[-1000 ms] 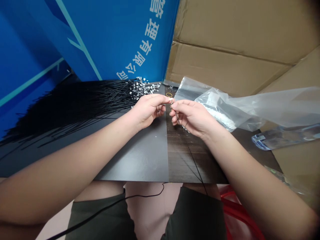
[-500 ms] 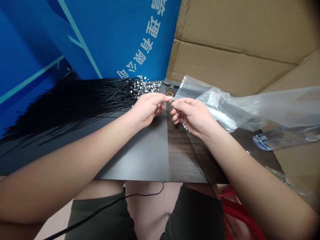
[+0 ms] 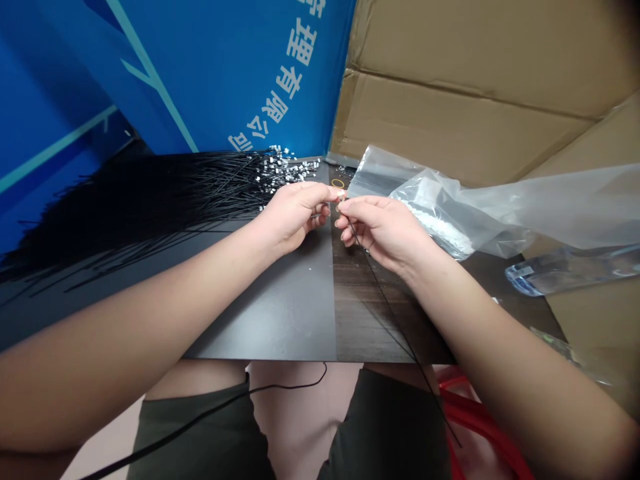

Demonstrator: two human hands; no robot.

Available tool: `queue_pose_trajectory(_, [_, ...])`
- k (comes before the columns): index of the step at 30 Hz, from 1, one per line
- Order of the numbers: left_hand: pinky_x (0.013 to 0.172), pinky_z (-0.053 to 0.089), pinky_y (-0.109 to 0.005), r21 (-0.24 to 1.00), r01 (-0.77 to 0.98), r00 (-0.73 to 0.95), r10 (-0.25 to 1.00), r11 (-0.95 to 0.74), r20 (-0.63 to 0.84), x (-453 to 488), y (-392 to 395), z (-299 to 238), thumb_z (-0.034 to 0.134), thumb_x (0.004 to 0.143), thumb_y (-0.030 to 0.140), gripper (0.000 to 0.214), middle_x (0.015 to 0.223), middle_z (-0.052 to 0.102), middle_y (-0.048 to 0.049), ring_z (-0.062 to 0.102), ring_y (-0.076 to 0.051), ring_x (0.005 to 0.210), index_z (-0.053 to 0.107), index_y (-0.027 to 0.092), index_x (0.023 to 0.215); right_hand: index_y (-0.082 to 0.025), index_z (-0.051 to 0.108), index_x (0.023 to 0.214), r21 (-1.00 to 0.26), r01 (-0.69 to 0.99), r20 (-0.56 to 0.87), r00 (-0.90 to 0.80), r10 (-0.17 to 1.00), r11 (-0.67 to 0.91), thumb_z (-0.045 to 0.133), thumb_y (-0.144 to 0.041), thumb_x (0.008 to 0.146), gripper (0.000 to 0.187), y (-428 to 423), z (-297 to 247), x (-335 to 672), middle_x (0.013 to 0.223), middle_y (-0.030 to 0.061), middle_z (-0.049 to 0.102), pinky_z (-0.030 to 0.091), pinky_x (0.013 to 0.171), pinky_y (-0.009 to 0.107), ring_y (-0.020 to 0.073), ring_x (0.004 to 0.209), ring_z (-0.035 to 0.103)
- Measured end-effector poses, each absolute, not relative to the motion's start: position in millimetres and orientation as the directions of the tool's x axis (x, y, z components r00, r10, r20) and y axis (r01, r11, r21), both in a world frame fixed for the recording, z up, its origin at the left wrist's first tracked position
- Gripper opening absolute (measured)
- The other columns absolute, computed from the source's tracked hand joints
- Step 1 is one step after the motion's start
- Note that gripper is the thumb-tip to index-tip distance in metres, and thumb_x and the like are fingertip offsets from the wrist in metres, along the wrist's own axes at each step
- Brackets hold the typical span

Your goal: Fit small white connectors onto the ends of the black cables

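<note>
Over the table, my left hand (image 3: 296,212) pinches a tiny white piece (image 3: 341,193), like a connector, between thumb and forefinger. Close against it, my right hand (image 3: 385,227) is closed on a thin black wire (image 3: 383,291) near its upper end. From there the wire hangs down across the table edge towards the lower right. The fingertips nearly touch, and whether the wire's end sits inside the white piece is too small to tell. To the left of my left hand lies a large pile of black wires (image 3: 150,193) with white connectors (image 3: 280,170) on their right ends.
A clear plastic bag (image 3: 435,227) of small white pieces lies right of my hands. Behind them is a yellow ring (image 3: 338,183). A blue panel (image 3: 210,67) and cardboard (image 3: 450,127) wall the back. A clear plastic wrapper (image 3: 530,279) is at far right.
Both hands keep their pinch with almost no movement. The whole view has shifted slightly, and the hanging wire's lower end has moved a little left and up.
</note>
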State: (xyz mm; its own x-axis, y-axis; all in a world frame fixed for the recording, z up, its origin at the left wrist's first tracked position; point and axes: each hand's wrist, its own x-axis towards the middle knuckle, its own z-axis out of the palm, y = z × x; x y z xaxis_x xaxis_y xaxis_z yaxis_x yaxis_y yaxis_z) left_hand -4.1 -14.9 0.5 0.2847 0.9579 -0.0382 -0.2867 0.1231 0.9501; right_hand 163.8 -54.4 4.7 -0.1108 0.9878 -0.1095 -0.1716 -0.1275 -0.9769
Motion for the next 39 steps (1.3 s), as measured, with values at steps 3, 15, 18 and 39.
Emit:
queue_pose_trajectory(3, [0.063,0.047,-0.025,0.951,-0.285,0.289,0.957,0.118,-0.032,-4.3,-14.3,0.2,0.087,0.069,0.021,0.014,0.081,0.072,-0.0032,0.057,-0.009,0.066,0.077,0.014,0.077,-0.015,0.072,0.075,-0.976,-0.175,-0.107,-0.114,0.988,-0.126,0.08,-0.022,0.086,0.015,-54.1,4.2,163.5,0.076,0.0057,0.075,0.052,0.055,0.025,0.0101,0.058,0.063])
queue_pose_trajectory(15, [0.059,0.044,-0.021,0.943,-0.312,0.285,0.958,0.119,-0.027,-4.1,-12.6,-1.9,0.086,0.07,0.019,0.014,0.085,0.073,-0.0042,0.056,-0.007,0.067,0.079,0.013,0.079,-0.017,0.071,0.08,-1.0,0.007,0.006,0.055,0.998,0.006,0.082,-0.023,0.087,0.014,-57.5,6.8,156.7,0.072,0.0025,0.075,0.049,0.052,0.023,0.01,0.056,0.065])
queue_pose_trajectory(18, [0.059,0.045,-0.02,0.94,-0.318,0.286,0.958,0.12,-0.026,-3.9,-12.2,-2.2,0.087,0.07,0.019,0.015,0.084,0.072,-0.0036,0.056,-0.007,0.068,0.079,0.012,0.081,-0.017,0.072,0.082,-0.998,0.052,0.028,0.071,0.997,0.024,0.081,-0.023,0.088,0.013,-57.5,6.4,156.7,0.073,0.0024,0.075,0.05,0.052,0.023,0.0099,0.057,0.066])
queue_pose_trajectory(39, [0.062,0.046,-0.024,0.959,-0.276,0.27,0.963,0.059,0.019,-2.5,-14.8,1.3,0.084,0.067,0.022,0.013,0.083,0.074,-0.0046,0.058,-0.01,0.068,0.077,0.014,0.075,-0.018,0.071,0.081,-0.996,0.062,0.06,0.026,0.998,0.058,0.083,-0.026,0.086,0.015,-57.7,5.0,158.8,0.073,0.0017,0.074,0.05,0.055,0.024,0.0099,0.057,0.064])
